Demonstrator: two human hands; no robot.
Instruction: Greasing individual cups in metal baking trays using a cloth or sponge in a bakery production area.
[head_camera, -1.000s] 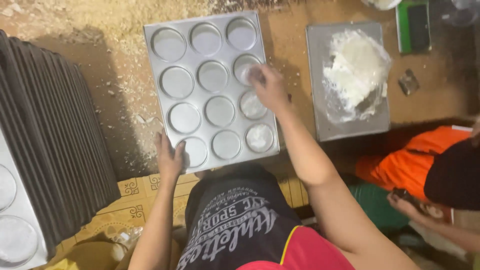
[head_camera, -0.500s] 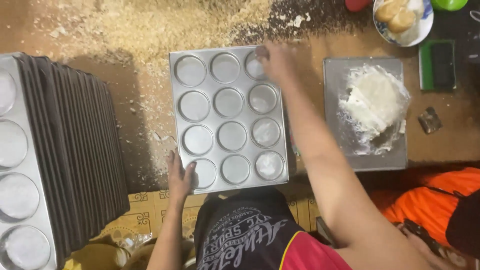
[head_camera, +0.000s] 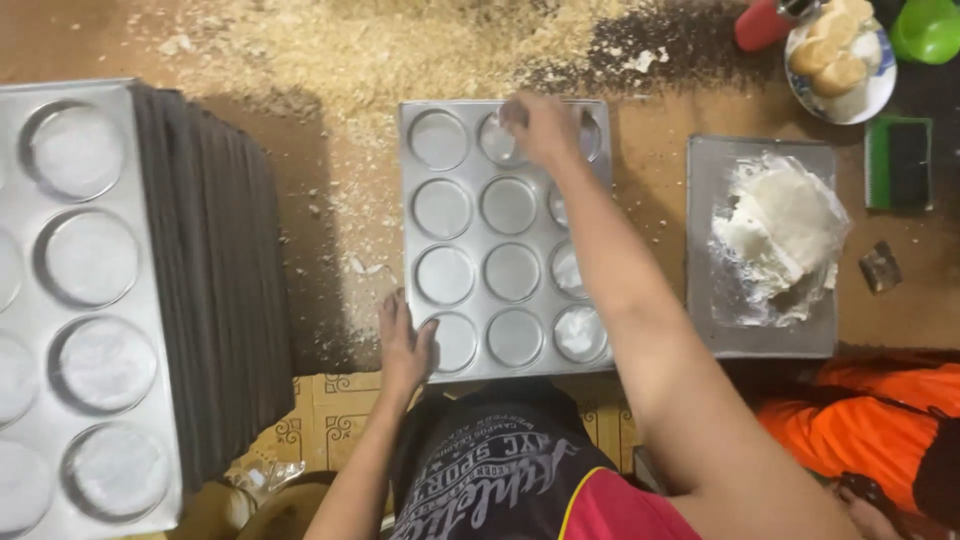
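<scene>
Stacked trays (head_camera: 150, 290) at far left. Left hand (head_camera: 405, 345), open & flat, steadies muffin tray (head_camera: 505, 240) at near-left corner. Right hand (head_camera: 540, 128), fingers bunched, contents unclear, rubs top-middle cup: greasing step, probably. Next calls for neighbouring cup. Grease slab (head_camera: 775, 240) right.

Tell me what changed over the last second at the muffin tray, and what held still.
The right hand worked up the baking tray: from the right-column cup in the second row to the top right cup, then left to the top middle cup. Whether it holds anything cannot be told. The left hand stayed pressed on the tray's near left corner. The flat pan of white fat and the stacked trays look unchanged.
</scene>
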